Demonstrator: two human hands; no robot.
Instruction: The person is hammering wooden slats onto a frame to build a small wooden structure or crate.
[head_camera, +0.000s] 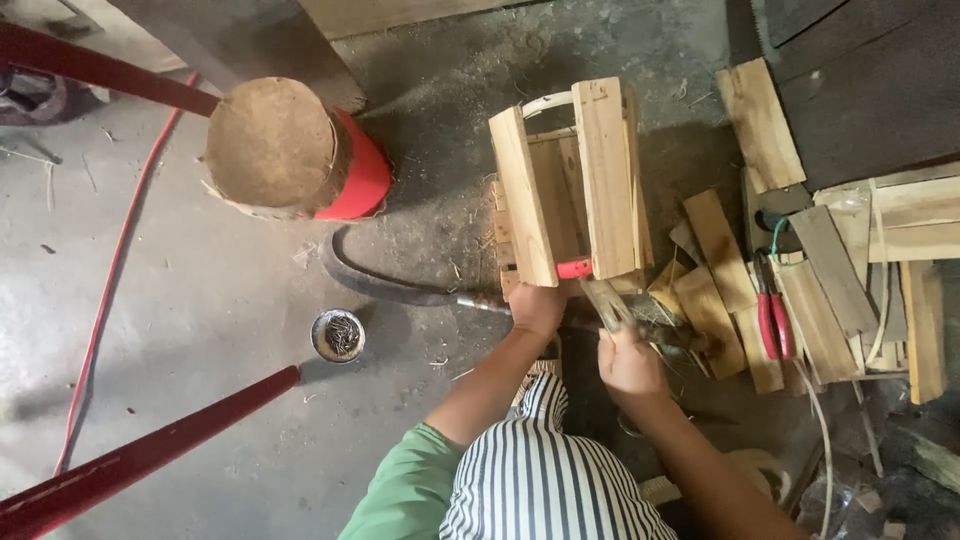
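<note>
Step in hand: you look to be fastening a slat low on the wooden crate (570, 185), which stands on the concrete floor (200, 300).
Left hand (538, 305): your grip is closed on the crate's near bottom edge, steadying it.
Right hand (628, 362): your grip is wrapped round a hammer handle (604, 300); its head sits just ahead of your knuckles, by a small red piece (574, 268).
Beside the right grip: loose wood offcuts (715, 280) and red-handled pliers (772, 322).
Beside the left grip: a small tin of nails (338, 335), well apart.
Next move calls for: a firm hold and square aim, fingers kept away from the strike point.
</note>
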